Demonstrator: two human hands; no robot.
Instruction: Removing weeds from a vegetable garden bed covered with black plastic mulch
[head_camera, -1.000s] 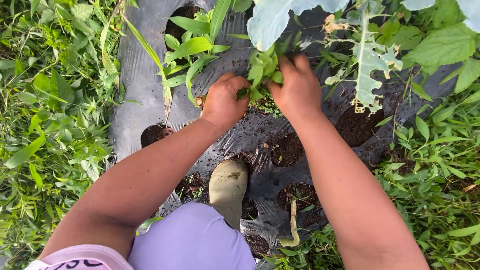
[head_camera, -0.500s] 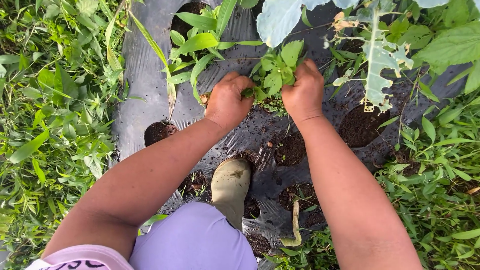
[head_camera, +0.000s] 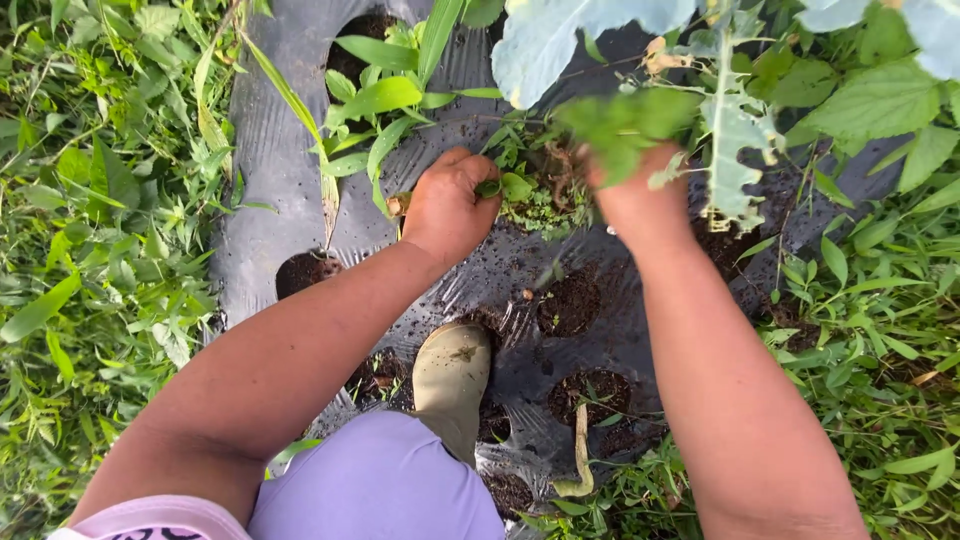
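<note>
Outdoors, on a garden bed, black plastic mulch sheet (head_camera: 280, 150) covers the ground, wet and scattered with dark soil crumbs; round planting holes (head_camera: 568, 303) expose soil. Dense grass and weeds (head_camera: 90, 230) border the sheet left and right. At the far centre, the left hand (head_camera: 447, 207) is closed on low weed stems (head_camera: 515, 187) at a hole. Just right, the right hand (head_camera: 632, 185), blurred, grips an uprooted weed clump (head_camera: 620, 120) raised off the sheet. A boot (head_camera: 452, 375) stands near, on the sheet.
</note>
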